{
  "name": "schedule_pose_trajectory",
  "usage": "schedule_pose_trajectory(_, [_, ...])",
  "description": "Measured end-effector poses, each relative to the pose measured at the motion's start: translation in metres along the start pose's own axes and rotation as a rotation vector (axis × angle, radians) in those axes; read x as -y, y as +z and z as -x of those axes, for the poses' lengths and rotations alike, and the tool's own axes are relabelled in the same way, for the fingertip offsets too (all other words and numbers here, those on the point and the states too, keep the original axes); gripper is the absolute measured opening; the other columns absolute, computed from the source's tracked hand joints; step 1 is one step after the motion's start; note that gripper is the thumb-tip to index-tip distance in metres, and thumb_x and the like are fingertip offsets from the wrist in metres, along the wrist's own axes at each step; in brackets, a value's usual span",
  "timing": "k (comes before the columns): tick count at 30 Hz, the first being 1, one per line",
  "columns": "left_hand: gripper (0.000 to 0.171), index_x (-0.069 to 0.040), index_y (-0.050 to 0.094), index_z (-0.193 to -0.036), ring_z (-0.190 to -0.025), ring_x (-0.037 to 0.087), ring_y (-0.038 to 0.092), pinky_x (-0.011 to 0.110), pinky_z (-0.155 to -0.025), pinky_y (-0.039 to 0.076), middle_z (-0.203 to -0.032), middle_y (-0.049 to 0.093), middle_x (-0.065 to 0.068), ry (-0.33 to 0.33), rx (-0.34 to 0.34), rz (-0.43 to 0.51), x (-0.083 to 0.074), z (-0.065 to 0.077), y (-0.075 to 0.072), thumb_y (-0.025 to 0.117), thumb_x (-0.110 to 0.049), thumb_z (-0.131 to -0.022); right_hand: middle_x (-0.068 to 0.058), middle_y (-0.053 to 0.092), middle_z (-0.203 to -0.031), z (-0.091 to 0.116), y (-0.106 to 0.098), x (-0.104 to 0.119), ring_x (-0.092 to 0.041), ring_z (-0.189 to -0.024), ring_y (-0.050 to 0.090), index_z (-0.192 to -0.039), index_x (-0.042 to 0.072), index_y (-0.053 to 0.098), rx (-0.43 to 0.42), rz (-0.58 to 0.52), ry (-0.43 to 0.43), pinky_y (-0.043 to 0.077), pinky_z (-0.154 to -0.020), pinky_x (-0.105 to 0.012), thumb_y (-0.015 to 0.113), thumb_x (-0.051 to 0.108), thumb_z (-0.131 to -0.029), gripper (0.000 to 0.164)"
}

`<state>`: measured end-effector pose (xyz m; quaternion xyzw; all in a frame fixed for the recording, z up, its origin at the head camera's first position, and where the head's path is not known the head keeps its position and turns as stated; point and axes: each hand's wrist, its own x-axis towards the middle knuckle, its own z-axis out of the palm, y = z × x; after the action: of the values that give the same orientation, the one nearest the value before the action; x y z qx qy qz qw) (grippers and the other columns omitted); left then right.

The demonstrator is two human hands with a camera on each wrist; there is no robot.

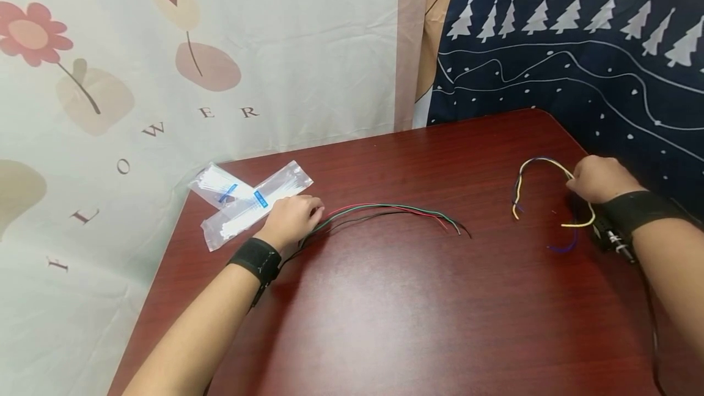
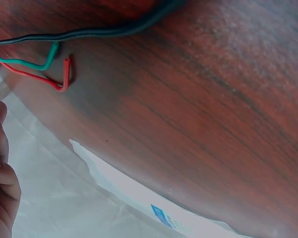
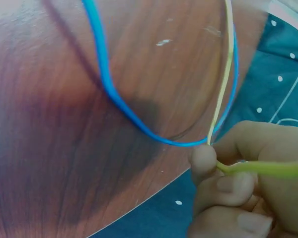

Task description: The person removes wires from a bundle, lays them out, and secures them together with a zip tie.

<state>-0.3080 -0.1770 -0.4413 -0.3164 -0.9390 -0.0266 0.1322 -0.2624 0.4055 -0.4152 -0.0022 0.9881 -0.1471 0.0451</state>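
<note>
My right hand pinches a yellow wire and a blue wire between thumb and fingers, near the table's right edge. Both wires arch to the left of the hand, and loose ends hang below it. My left hand, its fingers loosely curled around nothing, is close to the left end of a small group of wires. That group has a red wire, a green wire and a black wire, stretching rightward in a shallow arc on the table.
Two clear packets of white cable ties, one crossing over the other, lie behind and left of my left hand. The dark red table meets a pale flowered cloth at the left and back. A navy cloth hangs at the right.
</note>
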Motion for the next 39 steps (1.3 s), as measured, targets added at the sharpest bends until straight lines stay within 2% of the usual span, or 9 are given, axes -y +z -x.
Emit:
schedule_pose_trajectory(8, [0.017, -0.021, 0.069, -0.087, -0.060, 0.007, 0.053, 0.029, -0.052, 0.044, -0.075, 0.061, -0.010, 0.003, -0.003, -0.001, 0.000, 0.001, 0.000, 0.054, -0.027, -0.091, 0.002, 0.040, -0.048, 0.002, -0.004, 0.003, -0.018, -0.046, 0.039, -0.050, 0.014, 0.044, -0.120, 0.003, -0.020, 0.030, -0.047, -0.033, 0.049, 0.016, -0.084, 0.034])
schedule_pose_trajectory(17, [0.017, -0.021, 0.069, -0.089, -0.062, 0.007, 0.055, 0.029, -0.054, 0.045, -0.077, 0.063, -0.010, 0.007, -0.007, 0.003, 0.000, 0.002, 0.002, 0.054, -0.027, -0.091, -0.002, 0.041, -0.050, 0.002, -0.015, 0.005, -0.022, -0.048, 0.040, -0.054, 0.011, 0.045, -0.200, -0.069, 0.040, 0.029, -0.045, -0.034, 0.045, 0.010, -0.079, 0.025])
schedule_pose_trajectory(21, [0.017, -0.021, 0.069, -0.088, -0.062, 0.006, 0.055, 0.029, -0.054, 0.045, -0.077, 0.062, -0.010, 0.006, -0.008, 0.006, 0.000, 0.003, 0.003, 0.054, -0.027, -0.091, -0.006, 0.048, -0.058, 0.000, -0.020, 0.008, -0.025, -0.055, 0.044, -0.067, 0.003, 0.055, -0.228, -0.076, 0.036, 0.031, -0.047, -0.035, 0.043, 0.010, -0.082, 0.020])
schedule_pose_trajectory(23, [0.017, -0.021, 0.069, -0.088, -0.062, 0.006, 0.054, 0.029, -0.054, 0.045, -0.077, 0.062, -0.010, 0.005, -0.007, 0.008, 0.000, 0.003, 0.002, 0.054, -0.027, -0.091, -0.012, 0.053, -0.064, -0.001, -0.022, 0.009, -0.031, -0.062, 0.048, -0.078, -0.002, 0.058, -0.243, -0.082, 0.026, 0.039, -0.059, -0.043, 0.043, 0.011, -0.086, 0.021])
schedule_pose_trajectory(28, [0.017, -0.022, 0.069, -0.087, -0.061, 0.006, 0.053, 0.028, -0.053, 0.044, -0.076, 0.061, -0.010, 0.004, -0.003, 0.004, 0.000, 0.002, 0.002, 0.053, -0.028, -0.091, -0.023, 0.057, -0.080, -0.003, -0.026, 0.014, -0.042, -0.074, 0.050, -0.095, -0.005, 0.057, -0.293, -0.078, 0.045, 0.036, -0.070, -0.054, 0.043, 0.015, -0.091, 0.025])
schedule_pose_trajectory(31, [0.017, -0.021, 0.069, -0.088, -0.061, 0.006, 0.053, 0.028, -0.052, 0.043, -0.076, 0.061, -0.010, 0.003, -0.002, 0.001, 0.000, 0.002, 0.002, 0.053, -0.028, -0.091, -0.029, 0.056, -0.090, -0.004, -0.030, 0.020, -0.046, -0.076, 0.050, -0.104, -0.004, 0.055, -0.339, -0.076, 0.062, 0.035, -0.059, -0.053, 0.042, 0.016, -0.092, 0.026])
schedule_pose_trajectory(35, [0.017, -0.022, 0.069, -0.089, -0.062, 0.006, 0.054, 0.029, -0.053, 0.044, -0.077, 0.062, -0.010, -0.001, 0.003, 0.005, -0.001, 0.001, 0.001, 0.054, -0.029, -0.091, -0.034, 0.054, -0.099, -0.006, -0.034, 0.031, -0.053, -0.084, 0.047, -0.111, -0.006, 0.052, -0.432, -0.086, 0.035, 0.032, -0.066, -0.060, 0.042, 0.013, -0.093, 0.028])
schedule_pose_trajectory(39, [0.015, -0.021, 0.069, -0.090, -0.062, 0.007, 0.054, 0.029, -0.053, 0.044, -0.077, 0.063, -0.009, 0.000, 0.001, 0.016, -0.003, 0.000, -0.001, 0.056, -0.028, -0.091, -0.033, 0.055, -0.101, -0.009, -0.035, 0.042, -0.054, -0.088, 0.046, -0.113, -0.007, 0.051, -0.496, -0.104, 0.003, 0.031, -0.070, -0.062, 0.042, 0.013, -0.094, 0.030])
